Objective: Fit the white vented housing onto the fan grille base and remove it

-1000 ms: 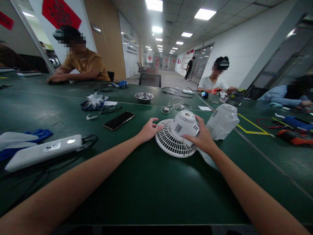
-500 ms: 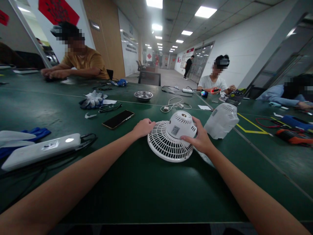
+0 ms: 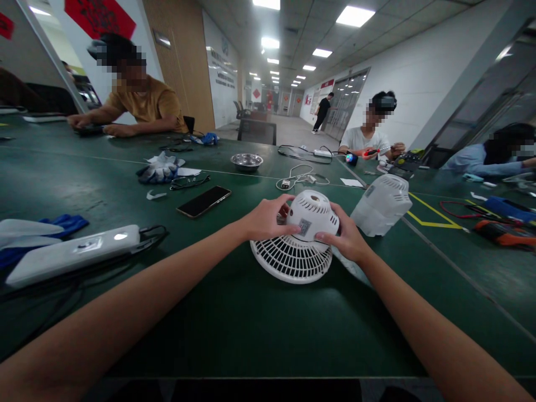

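Observation:
A white fan head (image 3: 315, 215) with a slotted, rounded motor housing sits over its round grille (image 3: 288, 259), which lies face down on the green table (image 3: 251, 329). My left hand (image 3: 272, 219) grips the housing from the left, thumb on the front near the label and fingers curled behind. From the right, my right hand (image 3: 347, 234) is closed round the other side, its thumb pressed on the lower front. Both hands partly hide the housing's sides. Just right of my right hand stands a white plastic fan part (image 3: 382, 206) with slots along its top.
On the left lie a phone (image 3: 204, 201), a white power strip (image 3: 79, 254) and gloves (image 3: 159, 168). Beyond the fan are a metal bowl (image 3: 247, 162) and a white cable (image 3: 299, 177). A multimeter (image 3: 505, 234) lies right. Other people sit around the table.
My left hand has moved from the grille's left edge up onto the motor housing and closed on it. The fan head has tilted slightly. My right hand has kept its hold.

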`<state>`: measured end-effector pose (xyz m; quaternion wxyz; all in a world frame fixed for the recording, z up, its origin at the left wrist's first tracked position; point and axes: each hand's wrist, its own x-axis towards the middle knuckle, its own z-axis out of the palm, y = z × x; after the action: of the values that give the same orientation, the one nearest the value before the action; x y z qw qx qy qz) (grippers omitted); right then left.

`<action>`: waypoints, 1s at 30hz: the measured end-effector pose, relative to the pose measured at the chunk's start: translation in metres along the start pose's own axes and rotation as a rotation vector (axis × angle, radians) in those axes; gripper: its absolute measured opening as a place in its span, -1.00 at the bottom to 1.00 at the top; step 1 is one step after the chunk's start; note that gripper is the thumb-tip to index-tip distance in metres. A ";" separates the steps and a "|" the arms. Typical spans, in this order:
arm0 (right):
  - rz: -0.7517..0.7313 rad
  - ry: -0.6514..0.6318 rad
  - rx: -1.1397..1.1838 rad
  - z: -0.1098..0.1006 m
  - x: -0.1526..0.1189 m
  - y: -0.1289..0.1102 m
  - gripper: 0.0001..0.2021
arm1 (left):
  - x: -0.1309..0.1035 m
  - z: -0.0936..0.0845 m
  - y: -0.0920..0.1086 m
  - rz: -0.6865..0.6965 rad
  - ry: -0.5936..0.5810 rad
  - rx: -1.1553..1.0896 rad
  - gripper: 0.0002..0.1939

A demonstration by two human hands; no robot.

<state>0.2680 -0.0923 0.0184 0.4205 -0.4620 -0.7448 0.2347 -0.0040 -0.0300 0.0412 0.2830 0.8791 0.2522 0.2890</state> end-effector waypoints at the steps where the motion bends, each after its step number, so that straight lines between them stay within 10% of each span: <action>1: 0.004 -0.024 0.035 0.001 -0.001 -0.001 -0.16 | 0.000 -0.002 0.000 0.007 -0.018 0.008 -0.21; 30: -0.046 -0.030 0.010 0.008 0.004 -0.002 -0.05 | 0.000 0.001 -0.009 -0.044 -0.104 -0.068 -0.38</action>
<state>0.2590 -0.0892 0.0174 0.4170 -0.4390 -0.7602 0.2356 -0.0061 -0.0241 0.0346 0.3317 0.8770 0.2465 0.2451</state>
